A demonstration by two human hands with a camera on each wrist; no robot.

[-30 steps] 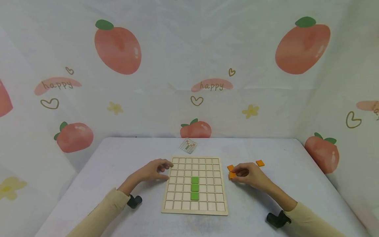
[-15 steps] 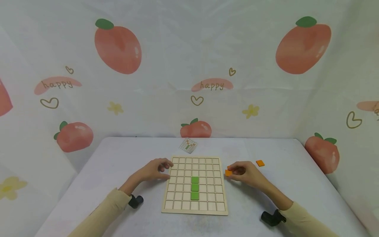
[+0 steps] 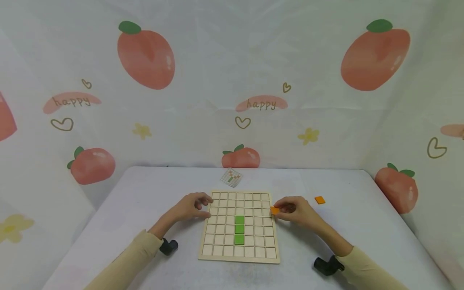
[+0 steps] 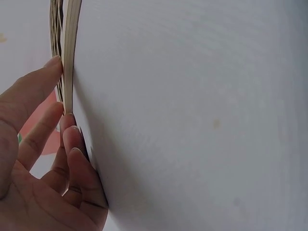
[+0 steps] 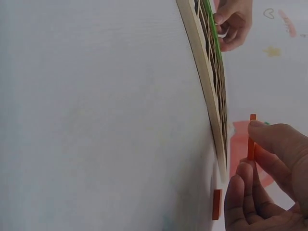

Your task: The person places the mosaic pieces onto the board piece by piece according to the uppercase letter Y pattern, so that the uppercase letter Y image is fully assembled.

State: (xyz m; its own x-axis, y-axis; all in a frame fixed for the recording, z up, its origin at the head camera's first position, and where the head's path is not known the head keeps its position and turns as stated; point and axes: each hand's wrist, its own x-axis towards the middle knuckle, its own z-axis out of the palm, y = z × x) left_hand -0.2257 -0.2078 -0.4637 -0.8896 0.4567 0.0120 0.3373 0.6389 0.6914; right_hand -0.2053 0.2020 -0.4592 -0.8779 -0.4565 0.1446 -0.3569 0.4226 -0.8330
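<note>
A square wooden grid board lies flat on the table, with green tiles in one column of its cells. My left hand rests its thumb and fingertips against the board's left edge, also seen in the left wrist view. At the right edge, my right hand pinches an orange tile between thumb and fingers. The right wrist view shows this held tile edge-on, raised off the table. A second orange tile lies on the table below that hand.
Farther right on the white table lies an orange tile. Behind the board is a small card printed with a coloured grid pattern. A fruit-patterned cloth hangs behind the table.
My right hand has picked up an orange tile from beside the board and moved left with it to the board's right edge. The left hand has stayed at the left edge.
</note>
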